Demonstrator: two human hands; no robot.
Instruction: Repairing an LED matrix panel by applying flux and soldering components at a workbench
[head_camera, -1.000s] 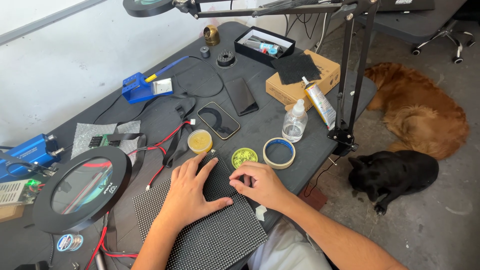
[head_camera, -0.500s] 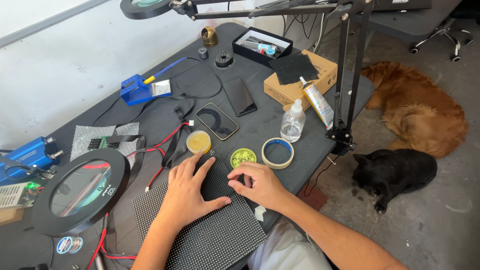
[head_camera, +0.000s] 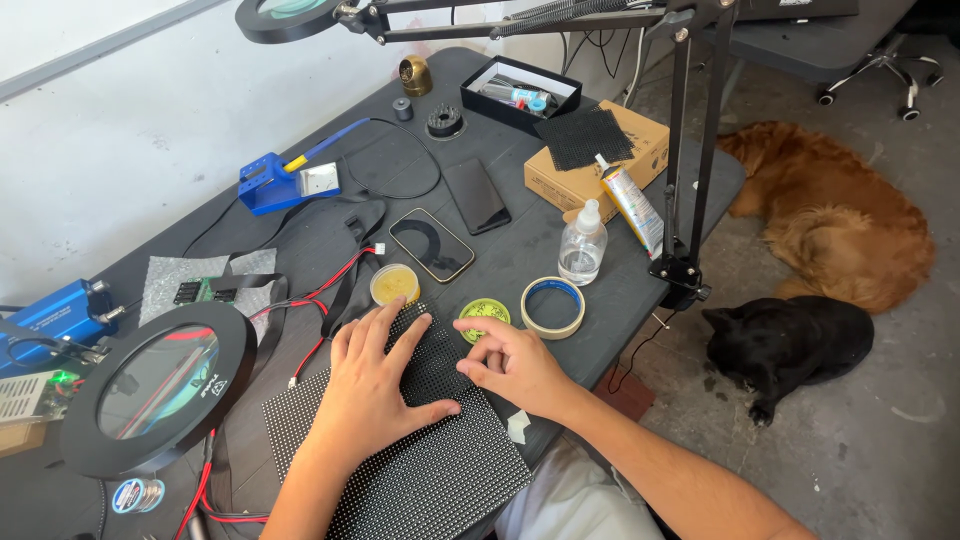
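On the near edge of the dark table (head_camera: 330, 235), a black LED panel (head_camera: 420, 470) lies flat, dotted face up, one corner hanging toward the person's lap. It is pinned by the left hand (head_camera: 375, 390), which is laid palm down with the fingers spread open and gripping nothing. At the panel's far right corner the right hand (head_camera: 515, 365) is held with its fingers curled loosely together, the tips just at the panel's edge; whether anything small is pinched between them cannot be told. The step in hand is judged to be close work on that corner, the panel being steadied by one hand while the other picks or presses at the edge. Steady downward pressure from the left hand and a fine, careful touch from the right fingertips would be called for next, since the dots are small and closely set. Just beyond the fingers a green tin (head_camera: 484, 315) and a yellow tin (head_camera: 395, 284) are set, with a tape roll (head_camera: 552, 306) beside them. Farther off a phone (head_camera: 431, 244), a clear bottle (head_camera: 582, 245) and a cardboard box (head_camera: 597, 160) are seen. A round magnifier (head_camera: 155, 385) stands at the left. Two dogs, one black (head_camera: 790, 345) and one tan (head_camera: 825, 215), lie on the floor.
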